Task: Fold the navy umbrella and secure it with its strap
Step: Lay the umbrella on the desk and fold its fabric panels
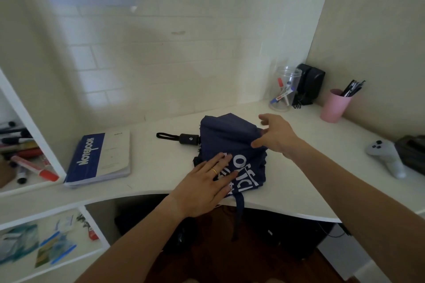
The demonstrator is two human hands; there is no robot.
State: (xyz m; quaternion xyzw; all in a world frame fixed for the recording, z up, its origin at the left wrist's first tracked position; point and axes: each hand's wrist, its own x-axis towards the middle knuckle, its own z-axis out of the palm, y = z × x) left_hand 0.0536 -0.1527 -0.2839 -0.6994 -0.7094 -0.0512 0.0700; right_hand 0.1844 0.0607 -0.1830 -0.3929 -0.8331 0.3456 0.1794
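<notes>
Navy fabric hangs nearest of all: the strap (239, 211) of the umbrella (232, 151) droops loose over the front edge of the white desk (161, 163), not fastened round anything. Just above it the left hand (204, 188) lies flat on the near part of the canopy, fingers straight and spread, pressing the cloth down beside the white lettering; a gold ring (214, 170) shows on 1 finger. The umbrella rests collapsed but loosely bunched in the middle of the desk, its black handle (189, 139) and wrist loop (165, 136) pointing left. The right hand (276, 135) is at the canopy's far right side, thumb and fingertips pinching a fold of the fabric there, the other fingers lifted. Left of the umbrella, well apart from it, lies a blue and white notebook (101, 158). Further right sits a white game controller (386, 156). Toward the back corner stand a pink cup (334, 107) of pens, a clear jar (285, 89) holding markers, and 2 black speakers (309, 82).
</notes>
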